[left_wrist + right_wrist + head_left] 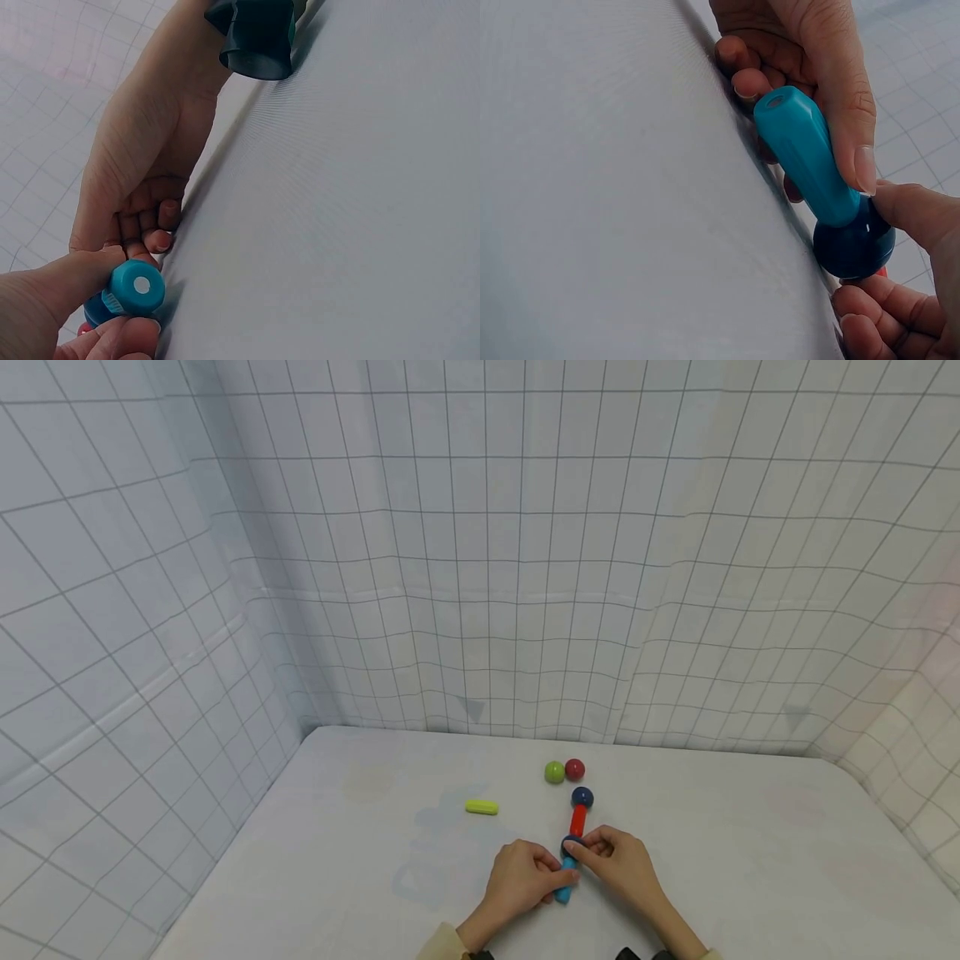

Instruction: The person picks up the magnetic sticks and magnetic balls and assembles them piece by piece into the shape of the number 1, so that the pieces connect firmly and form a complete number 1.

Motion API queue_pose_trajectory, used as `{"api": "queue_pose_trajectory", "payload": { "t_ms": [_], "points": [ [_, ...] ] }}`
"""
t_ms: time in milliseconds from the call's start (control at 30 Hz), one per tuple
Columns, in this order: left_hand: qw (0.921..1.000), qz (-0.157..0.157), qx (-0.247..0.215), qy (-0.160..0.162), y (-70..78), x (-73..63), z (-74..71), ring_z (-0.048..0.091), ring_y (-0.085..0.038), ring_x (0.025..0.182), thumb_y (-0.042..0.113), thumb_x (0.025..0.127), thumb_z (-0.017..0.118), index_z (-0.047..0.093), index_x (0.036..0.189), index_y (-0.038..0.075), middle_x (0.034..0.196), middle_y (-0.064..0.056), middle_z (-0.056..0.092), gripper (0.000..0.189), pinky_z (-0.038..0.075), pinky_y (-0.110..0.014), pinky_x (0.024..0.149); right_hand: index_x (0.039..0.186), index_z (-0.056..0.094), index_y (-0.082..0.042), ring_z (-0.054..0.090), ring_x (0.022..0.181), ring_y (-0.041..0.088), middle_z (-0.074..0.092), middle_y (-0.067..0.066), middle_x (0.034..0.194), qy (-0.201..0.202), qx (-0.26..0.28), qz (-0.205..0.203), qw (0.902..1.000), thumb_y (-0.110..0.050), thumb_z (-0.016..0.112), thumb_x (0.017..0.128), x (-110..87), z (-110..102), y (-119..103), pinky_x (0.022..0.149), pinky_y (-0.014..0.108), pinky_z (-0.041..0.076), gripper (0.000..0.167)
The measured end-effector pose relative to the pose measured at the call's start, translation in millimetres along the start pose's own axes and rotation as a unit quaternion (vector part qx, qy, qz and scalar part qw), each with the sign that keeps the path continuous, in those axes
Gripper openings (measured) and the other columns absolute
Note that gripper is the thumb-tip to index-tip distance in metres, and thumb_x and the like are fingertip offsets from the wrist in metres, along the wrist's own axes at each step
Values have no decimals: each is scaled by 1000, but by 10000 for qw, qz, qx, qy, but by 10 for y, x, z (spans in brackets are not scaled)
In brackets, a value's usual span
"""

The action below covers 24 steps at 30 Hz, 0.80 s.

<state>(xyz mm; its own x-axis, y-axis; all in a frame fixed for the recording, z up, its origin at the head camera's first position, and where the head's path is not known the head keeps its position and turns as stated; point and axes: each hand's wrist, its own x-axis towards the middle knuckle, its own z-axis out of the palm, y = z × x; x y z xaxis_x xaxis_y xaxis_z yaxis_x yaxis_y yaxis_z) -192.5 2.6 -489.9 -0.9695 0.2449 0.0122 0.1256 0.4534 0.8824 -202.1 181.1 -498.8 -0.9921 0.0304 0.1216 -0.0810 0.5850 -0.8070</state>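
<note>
My left hand pinches a light-blue rod between thumb and fingers. The rod has flat sides and a small round disc in its end face. Its far end meets a dark-blue ball, which my right hand pinches between thumb and fingertips. From that ball a red rod runs away from me to a second dark-blue ball. Together these pieces form one nearly straight line low over the white table. In the left wrist view the light-blue rod's end faces the camera, with the ball mostly hidden behind it.
Beyond the line of pieces, a green ball and a red ball sit side by side. A yellow-green rod lies to the left on the white table. White gridded curtains surround the table at the back and sides.
</note>
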Motion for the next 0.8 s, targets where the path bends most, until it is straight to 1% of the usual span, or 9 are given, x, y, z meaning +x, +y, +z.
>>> {"api": "queue_pose_trajectory", "payload": {
  "t_ms": [200,433,667,800],
  "points": [
    [10000,24,-54,-41,-6,0,-10,49,-3,38,37,73,81,68,67,16,45,12,52,25,32,-19,39,78,67,-13,51,59,8,56,-8,63,-15,-40,-4,10000,-36,77,79,-4,-3,-12,55,23,40,25],
    [9999,97,-117,0,-11,-11,-14,48,-3,36,36,72,82,67,67,16,45,12,52,26,31,-19,38,78,67,-13,51,60,9,56,-8,63,-22,-58,40,10000,-36,77,79,6,1,4,56,23,40,25],
    [9999,105,-73,15,-13,-10,-8,48,-3,36,38,73,81,68,69,16,44,12,51,26,30,-20,38,78,67,-13,52,60,9,57,-8,63,-6,9,46,10000,-35,77,79,8,-2,0,55,23,41,24],
    [9998,182,-34,39,-17,-9,-4,48,-3,36,40,73,81,68,70,16,44,13,51,28,31,-20,38,78,67,-13,52,60,9,57,-8,64,-11,31,50,10000,-34,77,79,4,-9,-12,55,24,41,23]
  ]
}}
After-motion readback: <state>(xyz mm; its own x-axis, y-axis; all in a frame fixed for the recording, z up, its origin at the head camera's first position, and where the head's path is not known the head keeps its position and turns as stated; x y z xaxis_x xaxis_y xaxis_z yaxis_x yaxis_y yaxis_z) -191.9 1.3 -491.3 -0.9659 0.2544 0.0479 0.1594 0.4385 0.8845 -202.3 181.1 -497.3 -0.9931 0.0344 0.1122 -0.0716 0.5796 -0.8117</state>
